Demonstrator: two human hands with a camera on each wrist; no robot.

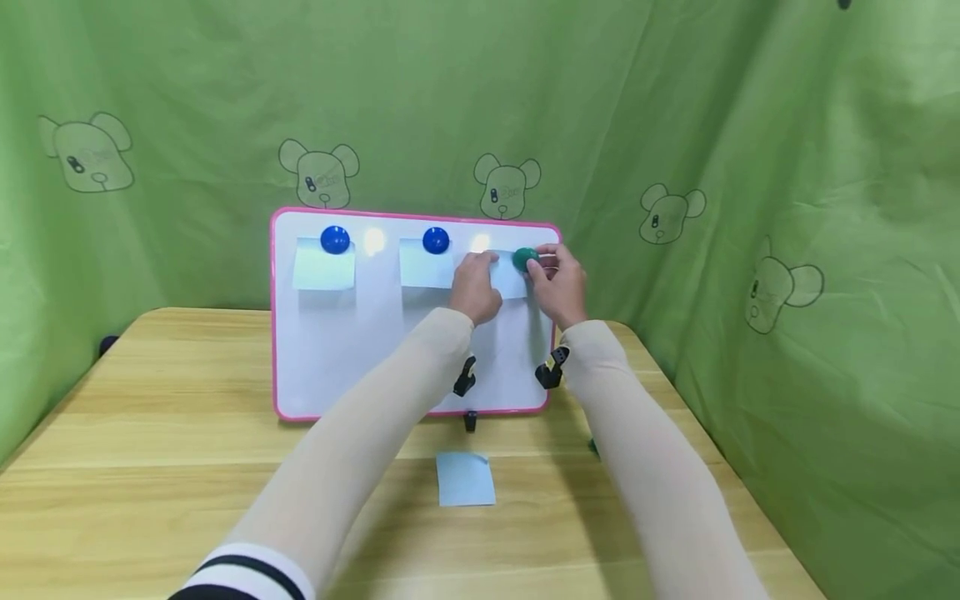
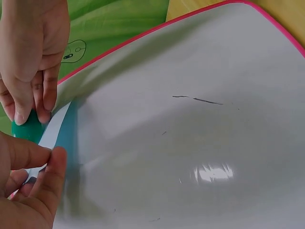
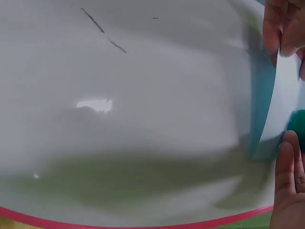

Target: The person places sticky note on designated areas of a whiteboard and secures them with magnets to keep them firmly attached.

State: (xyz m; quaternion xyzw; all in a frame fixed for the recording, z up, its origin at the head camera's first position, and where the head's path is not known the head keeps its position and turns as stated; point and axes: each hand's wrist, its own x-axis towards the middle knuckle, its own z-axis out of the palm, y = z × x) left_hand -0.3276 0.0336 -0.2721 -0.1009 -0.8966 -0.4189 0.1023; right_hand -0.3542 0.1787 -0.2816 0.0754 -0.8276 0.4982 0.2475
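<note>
A light blue paper note (image 1: 510, 282) is against the upper right of a pink-rimmed whiteboard (image 1: 360, 358). My left hand (image 1: 475, 289) pinches the note's left side between thumb and finger. With its fingertips, my right hand (image 1: 562, 287) holds a round green magnet (image 1: 526, 259) at the note's upper right. In the left wrist view the note (image 2: 61, 126) stands away from the board along its lower edge. Two more notes, a left one (image 1: 323, 271) and a middle one (image 1: 424, 271), hang under blue magnets (image 1: 335, 240).
One loose blue note (image 1: 466, 482) lies on the wooden table (image 1: 187, 450) in front of the board. A black clip-like foot (image 1: 470, 421) is at the board's lower edge. Beside the right forearm a small green thing (image 1: 594, 447) is mostly hidden. Green cloth (image 1: 420, 100) surrounds the table.
</note>
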